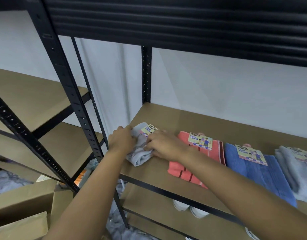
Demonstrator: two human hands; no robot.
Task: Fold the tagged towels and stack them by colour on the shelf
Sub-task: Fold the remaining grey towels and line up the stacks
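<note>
A folded grey towel (140,155) with a yellow "Face Towel" tag lies at the left end of the brown shelf board (201,122). My left hand (121,141) grips its left edge. My right hand (164,146) lies on its right side, fingers curled into the cloth. To the right along the shelf lie a coral towel (180,168), a blue towel (260,172) and another grey towel (298,170), each folded and tagged. My right forearm crosses over the coral towel's front part.
Black metal uprights (146,73) frame the shelf, with a dark shelf deck overhead. A second rack (45,94) stands to the left. Open cardboard boxes (28,201) sit on the floor at lower left. White shoes (191,208) show below the shelf.
</note>
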